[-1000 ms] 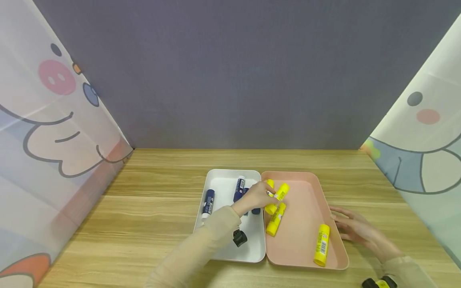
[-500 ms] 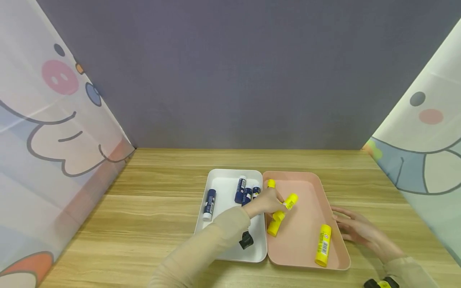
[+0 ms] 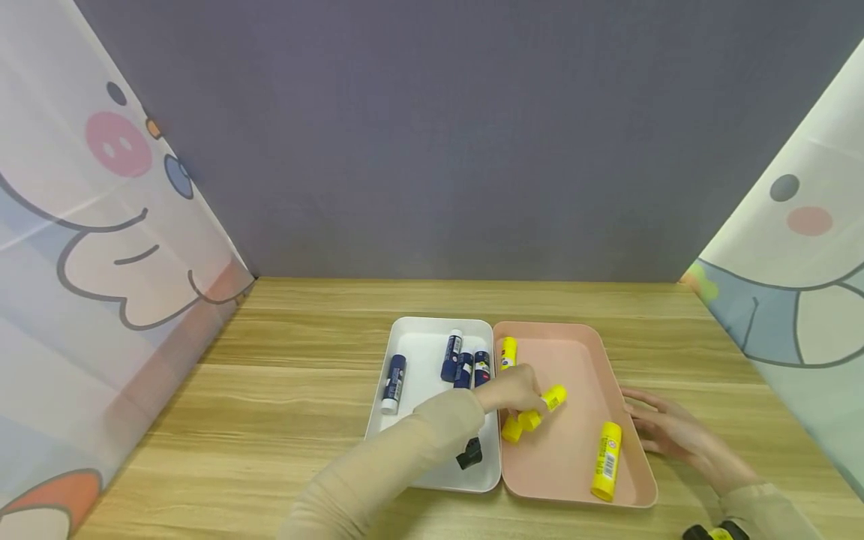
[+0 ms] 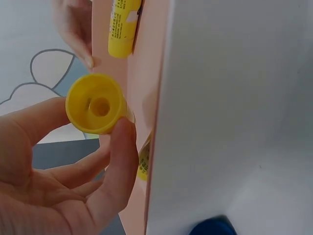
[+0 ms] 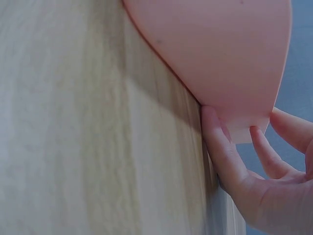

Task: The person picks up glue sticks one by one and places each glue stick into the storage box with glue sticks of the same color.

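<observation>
My left hand (image 3: 516,388) pinches a yellow glue stick (image 3: 555,397) between thumb and fingers, low over the left half of the pink tray (image 3: 560,465). In the left wrist view the hollow round end of this glue stick (image 4: 80,115) faces the camera. Two more yellow glue sticks, one far (image 3: 509,349) and one near (image 3: 511,430), lie along the tray's left wall, the near one partly covered. Another yellow glue stick (image 3: 606,461) lies at the front right. My right hand (image 3: 668,431) rests its fingertips against the outside of the tray's right wall (image 5: 220,58).
Against the pink tray's left side stands a white tray (image 3: 421,360). It holds several dark blue glue sticks, one at its left wall (image 3: 394,384) and others near the right (image 3: 451,355). The wooden table (image 3: 290,360) meets a grey panel (image 3: 466,150) behind.
My left hand has moved right and nearer within the pink tray, carrying the yellow glue stick away from those at the left wall. My right hand stays at the tray's side.
</observation>
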The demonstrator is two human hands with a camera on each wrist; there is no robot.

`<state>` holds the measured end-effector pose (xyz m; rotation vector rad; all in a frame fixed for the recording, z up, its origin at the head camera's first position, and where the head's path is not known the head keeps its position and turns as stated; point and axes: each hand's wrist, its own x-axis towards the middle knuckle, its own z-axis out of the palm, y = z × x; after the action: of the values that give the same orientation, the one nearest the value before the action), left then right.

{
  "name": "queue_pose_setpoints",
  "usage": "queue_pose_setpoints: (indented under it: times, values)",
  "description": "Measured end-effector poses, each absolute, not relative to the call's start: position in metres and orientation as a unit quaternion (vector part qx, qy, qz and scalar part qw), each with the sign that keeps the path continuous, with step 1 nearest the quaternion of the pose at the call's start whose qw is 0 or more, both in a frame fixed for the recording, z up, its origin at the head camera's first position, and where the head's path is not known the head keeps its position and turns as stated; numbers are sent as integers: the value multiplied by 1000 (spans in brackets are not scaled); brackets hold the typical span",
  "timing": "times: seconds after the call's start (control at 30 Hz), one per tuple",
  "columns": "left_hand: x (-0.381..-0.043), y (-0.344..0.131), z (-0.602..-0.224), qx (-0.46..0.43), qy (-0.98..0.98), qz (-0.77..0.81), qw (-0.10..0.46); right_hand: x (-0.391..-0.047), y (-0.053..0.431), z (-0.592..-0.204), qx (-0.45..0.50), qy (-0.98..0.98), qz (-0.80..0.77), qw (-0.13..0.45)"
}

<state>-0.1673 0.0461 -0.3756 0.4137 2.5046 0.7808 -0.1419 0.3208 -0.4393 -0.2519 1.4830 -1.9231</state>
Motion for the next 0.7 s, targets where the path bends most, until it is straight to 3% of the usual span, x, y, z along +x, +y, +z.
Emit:
queue_pose_setpoints:
  times: [0.7]
  values:
    - [-162,58,-377,141,925,239,261,-142,322,-441,-99,573,-738,342]
